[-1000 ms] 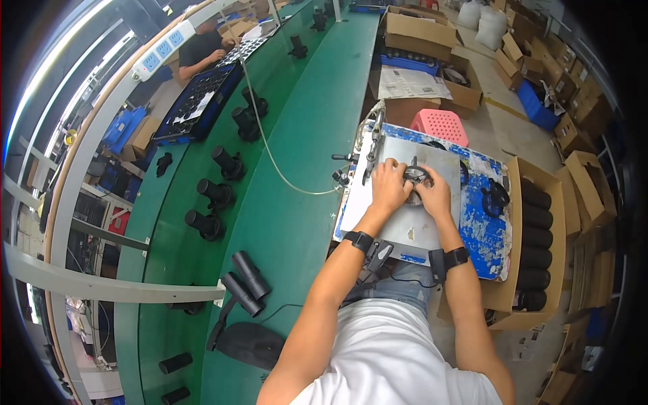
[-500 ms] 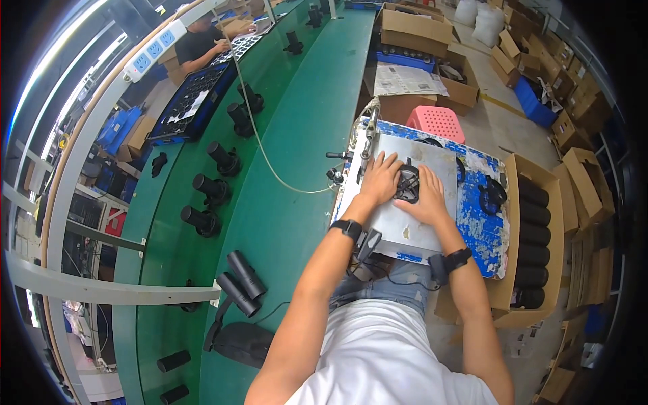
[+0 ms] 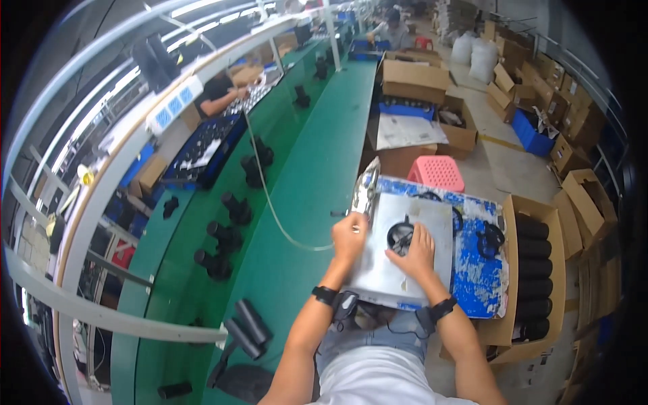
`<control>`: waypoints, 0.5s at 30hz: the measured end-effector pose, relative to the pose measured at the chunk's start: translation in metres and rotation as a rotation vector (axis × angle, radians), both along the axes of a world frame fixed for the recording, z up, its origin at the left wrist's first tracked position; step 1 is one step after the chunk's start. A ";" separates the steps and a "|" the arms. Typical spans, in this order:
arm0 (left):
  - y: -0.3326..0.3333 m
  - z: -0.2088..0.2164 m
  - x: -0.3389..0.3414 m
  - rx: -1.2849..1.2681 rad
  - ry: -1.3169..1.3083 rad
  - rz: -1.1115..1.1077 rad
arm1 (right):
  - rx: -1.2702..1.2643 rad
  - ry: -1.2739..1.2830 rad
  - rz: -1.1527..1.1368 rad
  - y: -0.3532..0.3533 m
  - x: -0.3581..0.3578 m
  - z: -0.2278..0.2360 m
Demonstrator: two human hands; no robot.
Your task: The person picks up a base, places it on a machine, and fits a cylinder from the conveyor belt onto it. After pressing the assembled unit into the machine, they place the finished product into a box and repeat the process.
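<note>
A round black spoked part (image 3: pixel 399 234) rests on the bare metal plate (image 3: pixel 381 280) in front of me. My right hand (image 3: pixel 414 251) grips its right and near edge, thumb to one side and fingers to the other. At the plate's left edge, just below the shiny metal clamp fixture (image 3: pixel 365 190), my left hand (image 3: pixel 349 236) is closed. Whatever its fingers wrap round is hidden by the hand. Another black ring-shaped part (image 3: pixel 489 239) lies on the worn blue tabletop (image 3: pixel 472 283) to the right.
A carton (image 3: pixel 559 270) of black cylinders stands right of the worktable. Beyond it is a pink stool (image 3: pixel 436 173). The long green bench (image 3: pixel 304 182) on the left carries black parts, and a thin hose (image 3: pixel 273 209) hangs across it. A person (image 3: pixel 219 98) works farther back.
My left hand has left the black part and moved to the plate's left edge, closing there. The right hand stays at the part. My view has tilted up.
</note>
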State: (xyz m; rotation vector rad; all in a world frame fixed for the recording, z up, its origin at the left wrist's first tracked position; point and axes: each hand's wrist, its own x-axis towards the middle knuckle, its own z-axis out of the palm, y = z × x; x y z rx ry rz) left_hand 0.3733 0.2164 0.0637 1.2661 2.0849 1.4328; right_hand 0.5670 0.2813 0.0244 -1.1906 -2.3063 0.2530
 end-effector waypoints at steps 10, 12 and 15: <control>0.096 -0.103 -0.124 -0.429 -0.268 0.296 | -0.043 0.005 0.025 -0.012 -0.009 0.015; 0.103 -0.096 -0.118 -0.427 -0.220 0.232 | -0.056 -0.003 0.003 -0.009 -0.008 0.016; 0.081 -0.108 -0.122 -0.309 -0.255 0.220 | -0.011 0.030 0.032 -0.009 -0.012 0.015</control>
